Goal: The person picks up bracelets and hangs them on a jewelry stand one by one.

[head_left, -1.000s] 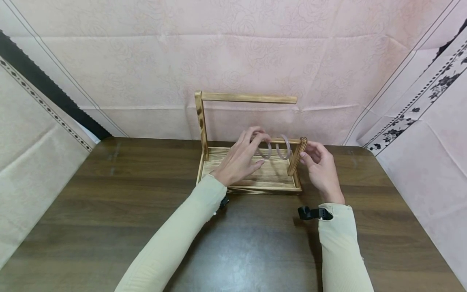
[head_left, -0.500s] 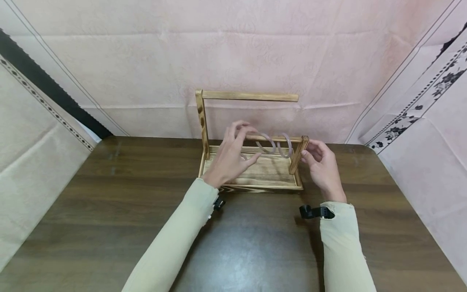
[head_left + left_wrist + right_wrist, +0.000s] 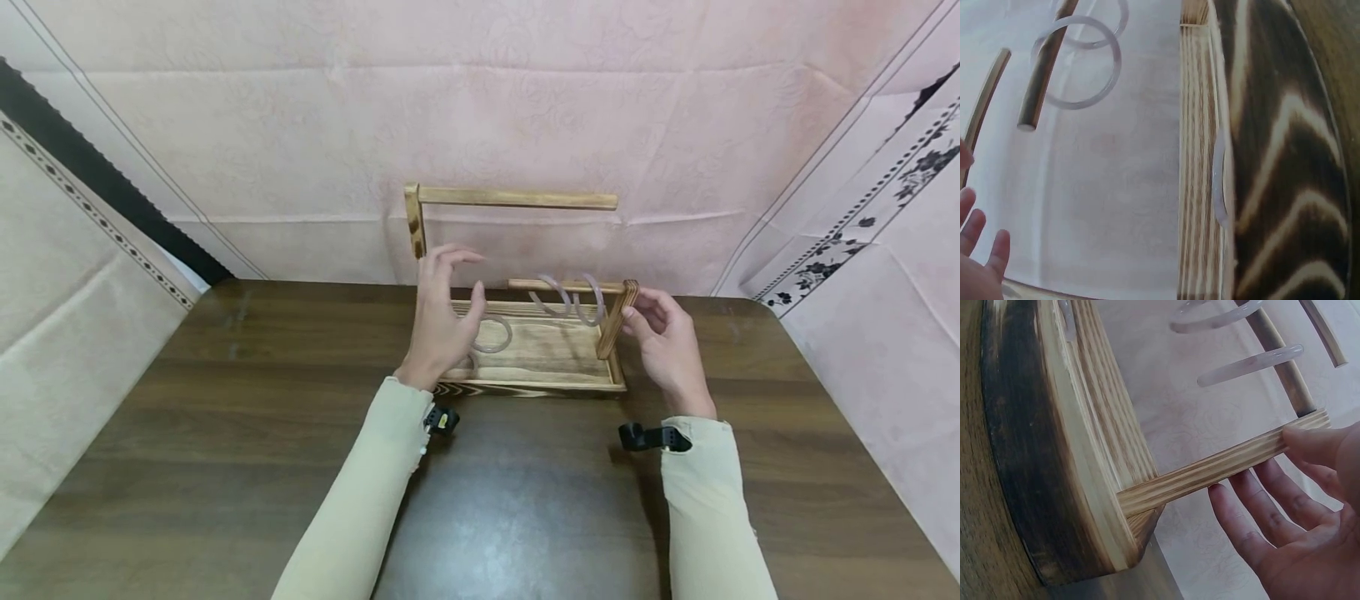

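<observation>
A wooden jewellery stand (image 3: 555,386) has a tray base and two rods at different heights. Two pale lilac bangles, the nearer-to-post bangle (image 3: 1250,367) and another bangle (image 3: 1219,320), hang on the lower rod (image 3: 522,284). Inside the tray lies a bangle (image 3: 510,335); a second ring shape by the tray's front left is partly hidden. My left hand (image 3: 437,325) hovers over the tray's left end, fingers spread and holding nothing. At the stand's right side my right hand (image 3: 669,354) grips the short post (image 3: 1210,464) between thumb and fingers.
The taller left post (image 3: 414,221) rises behind my left hand and carries the upper rod (image 3: 517,198). Below lies a brown wooden table (image 3: 225,433), backed by a pale pink patterned cloth (image 3: 480,108).
My left hand has moved left, away from the hanging bangles, and its fingers have spread. The bangle in the tray has come into view. My right hand stays on the post.
</observation>
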Tool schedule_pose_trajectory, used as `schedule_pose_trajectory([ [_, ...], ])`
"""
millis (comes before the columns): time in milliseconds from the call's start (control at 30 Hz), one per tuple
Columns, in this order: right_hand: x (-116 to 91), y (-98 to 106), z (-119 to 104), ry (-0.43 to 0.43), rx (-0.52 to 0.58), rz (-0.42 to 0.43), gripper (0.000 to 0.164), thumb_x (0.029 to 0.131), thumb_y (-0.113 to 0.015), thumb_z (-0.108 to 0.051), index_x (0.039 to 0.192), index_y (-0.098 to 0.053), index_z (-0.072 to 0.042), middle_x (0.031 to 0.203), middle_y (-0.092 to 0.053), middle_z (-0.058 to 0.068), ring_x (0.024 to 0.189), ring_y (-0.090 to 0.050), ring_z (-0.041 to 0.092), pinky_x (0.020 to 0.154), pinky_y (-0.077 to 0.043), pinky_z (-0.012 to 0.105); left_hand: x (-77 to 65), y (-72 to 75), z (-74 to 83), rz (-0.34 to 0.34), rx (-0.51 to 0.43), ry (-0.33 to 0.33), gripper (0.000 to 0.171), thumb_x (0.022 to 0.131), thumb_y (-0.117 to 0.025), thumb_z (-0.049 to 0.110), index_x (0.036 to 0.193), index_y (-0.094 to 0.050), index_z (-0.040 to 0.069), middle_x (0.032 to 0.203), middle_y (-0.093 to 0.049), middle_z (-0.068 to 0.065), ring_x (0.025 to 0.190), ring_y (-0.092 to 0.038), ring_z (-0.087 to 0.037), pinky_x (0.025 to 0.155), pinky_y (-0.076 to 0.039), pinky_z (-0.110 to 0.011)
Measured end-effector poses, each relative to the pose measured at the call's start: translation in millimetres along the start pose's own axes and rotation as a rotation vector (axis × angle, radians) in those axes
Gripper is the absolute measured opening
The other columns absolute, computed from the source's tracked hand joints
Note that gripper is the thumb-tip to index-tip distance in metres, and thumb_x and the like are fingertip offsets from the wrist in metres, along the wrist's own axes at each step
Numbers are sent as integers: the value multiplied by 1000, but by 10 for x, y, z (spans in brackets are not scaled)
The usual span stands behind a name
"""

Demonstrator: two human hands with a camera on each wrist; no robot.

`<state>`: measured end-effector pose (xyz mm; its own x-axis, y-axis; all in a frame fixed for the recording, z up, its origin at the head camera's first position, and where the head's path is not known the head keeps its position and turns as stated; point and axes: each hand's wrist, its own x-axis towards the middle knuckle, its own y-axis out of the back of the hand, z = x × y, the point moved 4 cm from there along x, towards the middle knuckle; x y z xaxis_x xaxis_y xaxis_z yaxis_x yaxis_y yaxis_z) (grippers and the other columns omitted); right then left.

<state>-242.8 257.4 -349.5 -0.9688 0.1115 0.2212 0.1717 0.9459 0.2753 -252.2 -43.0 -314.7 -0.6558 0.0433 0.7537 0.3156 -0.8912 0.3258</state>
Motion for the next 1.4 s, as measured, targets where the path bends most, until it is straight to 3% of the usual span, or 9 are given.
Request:
schedule_pose_trajectory([
  [100,-9,2,12,-3,-3,3,40,103,-59,-12,139,-50,6,118,-60,0,103,-62,0,88,-57,15,-14,44,-49,80,-43,14,34,89,-60,-2,122,-60,6,126,-54,-13,120,-50,-25,102,-45,-45],
  [300,-26,2,36,11,0,14,37,104,-57,-9,137,-52,6,121,-61,9,100,-62,-1,87,-57,16,-23,158,-151,238,-60,85,39,85,-57,-7,122,-58,1,121,-48,-17,112,-50,-31,98,-44,-46],
  [433,-34,4,34,20,-13,24,36,104,-56,-8,137,-52,6,125,-60,16,101,-61,-2,87,-56,14,-22,244,-224,265,-59,151,48,85,-57,-8,131,-50,2,129,-41,-15,119,-45,-31,104,-41,-47],
  [633,-8,-17,15,24,-26,30,37,105,-55,-9,139,-51,5,130,-59,20,104,-60,-4,86,-54,9,-4,345,-359,141,-86,262,61,89,-61,-2,142,-34,9,144,-34,-11,133,-36,-26,111,-37,-38],
  [800,-1,-5,-2,18,-22,51,36,104,-55,-7,137,-52,5,126,-60,18,102,-61,-2,85,-55,10,3,323,-504,-36,-207,348,67,98,-60,5,153,-22,11,155,-31,-13,143,-34,-30,120,-34,-49],
  [933,-7,4,-6,10,-23,50,36,104,-56,-7,137,-52,5,124,-61,16,102,-61,-2,86,-55,12,-3,328,-618,-149,-274,417,65,103,-56,10,156,-20,12,156,-32,-17,143,-38,-32,123,-34,-50],
  [1200,-16,13,-6,21,-12,53,38,102,-59,-6,137,-52,5,116,-62,1,102,-63,-1,87,-57,14,-34,354,-829,-206,-334,474,52,105,-52,6,152,-29,2,149,-46,-23,138,-48,-34,120,-39,-47],
  [1400,-3,40,-16,42,27,86,37,100,-61,-3,136,-54,3,111,-62,-6,101,-63,3,85,-57,14,-66,386,-912,-205,-338,473,49,105,-52,3,150,-35,3,147,-50,-26,136,-50,-36,120,-37,-49],
])
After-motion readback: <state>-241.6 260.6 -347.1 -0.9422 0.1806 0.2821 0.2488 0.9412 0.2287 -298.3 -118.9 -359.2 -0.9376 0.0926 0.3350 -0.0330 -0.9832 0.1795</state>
